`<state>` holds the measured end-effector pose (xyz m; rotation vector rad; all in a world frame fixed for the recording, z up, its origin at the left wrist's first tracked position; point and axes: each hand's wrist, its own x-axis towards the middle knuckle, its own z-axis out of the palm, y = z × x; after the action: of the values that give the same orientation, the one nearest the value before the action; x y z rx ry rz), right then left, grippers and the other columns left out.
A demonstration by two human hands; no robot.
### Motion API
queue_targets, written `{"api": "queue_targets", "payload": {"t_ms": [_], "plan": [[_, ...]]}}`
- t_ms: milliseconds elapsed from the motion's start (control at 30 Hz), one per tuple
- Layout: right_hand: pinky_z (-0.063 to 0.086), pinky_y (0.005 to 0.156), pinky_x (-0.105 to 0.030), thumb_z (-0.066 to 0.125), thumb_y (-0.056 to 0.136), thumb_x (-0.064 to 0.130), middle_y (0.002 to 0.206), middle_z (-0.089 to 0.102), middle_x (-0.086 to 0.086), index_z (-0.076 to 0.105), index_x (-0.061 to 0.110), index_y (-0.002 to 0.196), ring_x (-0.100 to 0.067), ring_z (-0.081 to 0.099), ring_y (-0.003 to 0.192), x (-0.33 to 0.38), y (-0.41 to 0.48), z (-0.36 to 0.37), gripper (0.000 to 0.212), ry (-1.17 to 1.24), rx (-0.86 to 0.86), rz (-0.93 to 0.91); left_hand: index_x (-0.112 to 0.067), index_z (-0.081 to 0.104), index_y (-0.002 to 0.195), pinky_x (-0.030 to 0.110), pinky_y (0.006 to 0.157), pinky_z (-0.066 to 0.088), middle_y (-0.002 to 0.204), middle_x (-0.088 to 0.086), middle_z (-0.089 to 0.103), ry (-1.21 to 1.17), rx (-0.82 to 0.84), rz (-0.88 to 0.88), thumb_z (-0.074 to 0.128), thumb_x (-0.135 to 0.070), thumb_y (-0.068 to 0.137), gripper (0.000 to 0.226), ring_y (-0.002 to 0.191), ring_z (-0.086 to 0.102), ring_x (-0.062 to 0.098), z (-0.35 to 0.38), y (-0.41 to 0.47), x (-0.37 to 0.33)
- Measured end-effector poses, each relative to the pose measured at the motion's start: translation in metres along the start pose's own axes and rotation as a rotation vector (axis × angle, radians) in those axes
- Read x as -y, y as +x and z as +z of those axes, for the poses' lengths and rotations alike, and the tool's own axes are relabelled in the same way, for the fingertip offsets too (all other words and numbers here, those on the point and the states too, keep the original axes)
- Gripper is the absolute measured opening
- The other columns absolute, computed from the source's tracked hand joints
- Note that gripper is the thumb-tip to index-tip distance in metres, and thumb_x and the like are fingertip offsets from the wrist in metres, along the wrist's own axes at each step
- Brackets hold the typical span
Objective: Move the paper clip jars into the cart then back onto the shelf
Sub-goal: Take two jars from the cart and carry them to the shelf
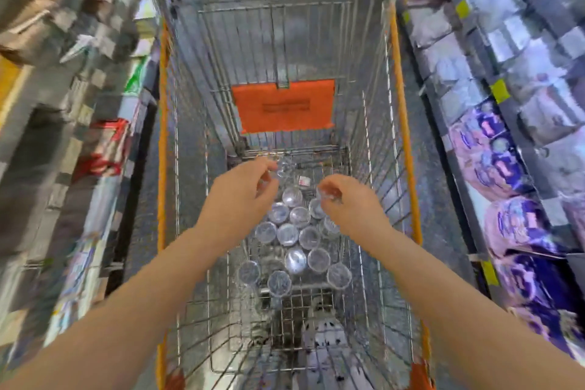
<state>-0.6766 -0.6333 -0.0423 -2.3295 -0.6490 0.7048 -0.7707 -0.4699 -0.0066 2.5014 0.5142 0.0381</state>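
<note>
Straight down into a silver wire shopping cart with orange rim strips (402, 123), from the head camera. On the cart's wire floor, about its middle, a tight cluster of clear round plastic paper clip jars (297, 234), upright, lids up, many touching their neighbours; more than a dozen, exact count lost in the blur. Both bare forearms stretched into the cart from its near end. Left hand (240, 196) over the cart's left half, fingers curled round a clear jar (274, 171), held off the cart floor just past the cluster's far edge. Right hand (349, 207) over the cart's right half, fingers bent and pinching a second clear jar (329, 194) close above the cluster's far right jars; touching them or not, impossible to tell. Between the two hands, deeper in the cart, a small white and red label (304, 180). Farther along the cart, against its folded wire seat, a flat orange plastic flap (283, 106) with dark print too blurred to read. Left of the cart, blurred store shelves (79, 136) of mixed packages. Right of the cart, more shelving (506, 79) with purple and pink packs (493, 161) and yellow price tags (499, 90). Beneath the cart's near end, something white with dark spots (326, 332), too blurred to name.
</note>
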Motion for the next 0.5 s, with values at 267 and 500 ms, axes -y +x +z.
{"api": "queue_targets", "payload": {"t_ms": [267, 500], "plan": [[0.046, 0.084, -0.037, 0.056, 0.087, 0.013, 0.113, 0.058, -0.006, 0.054, 0.016, 0.122, -0.027, 0.055, 0.104, -0.053, 0.037, 0.078, 0.035, -0.076, 0.133, 0.177, -0.018, 0.05, 0.127, 0.029, 0.077, 0.042, 0.108, 0.001, 0.059, 0.016, 0.05, -0.206, 0.05, -0.023, 0.092, 0.035, 0.092, 0.056, 0.017, 0.094, 0.014, 0.037], [0.031, 0.104, -0.039, 0.055, 0.091, 0.027, 0.145, 0.03, -0.006, 0.027, 0.02, 0.144, -0.03, 0.027, 0.131, -0.092, 0.038, 0.156, 0.06, -0.222, 0.284, 0.198, -0.019, 0.041, 0.138, 0.038, 0.091, 0.042, 0.127, 0.011, 0.045, 0.029, 0.159, -0.301, 0.06, -0.021, 0.085, 0.056, 0.112, 0.046, 0.026, 0.179, -0.006, 0.095]]}}
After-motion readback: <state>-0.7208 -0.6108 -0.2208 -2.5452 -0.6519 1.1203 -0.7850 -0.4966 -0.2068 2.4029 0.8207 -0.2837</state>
